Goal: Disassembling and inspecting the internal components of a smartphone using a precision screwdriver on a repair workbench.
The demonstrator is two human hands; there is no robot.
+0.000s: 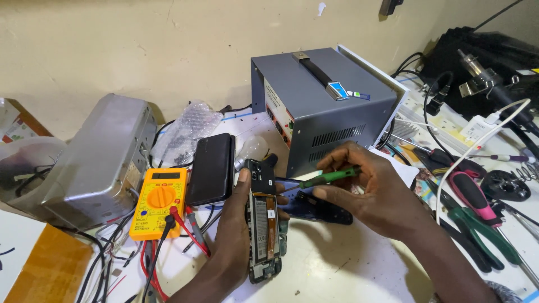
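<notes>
My left hand grips an opened phone with its back off, so the battery and circuit board show. The phone stands tilted on its lower end over the white bench. My right hand holds a thin green-handled tool that points left toward the phone's top edge. Under the tool lies the dark blue back cover, just right of the phone.
A grey metal box with a strap handle stands behind the hands. A yellow multimeter with red and black leads and a black phone lie to the left. Pliers with pink and green handles and cables crowd the right.
</notes>
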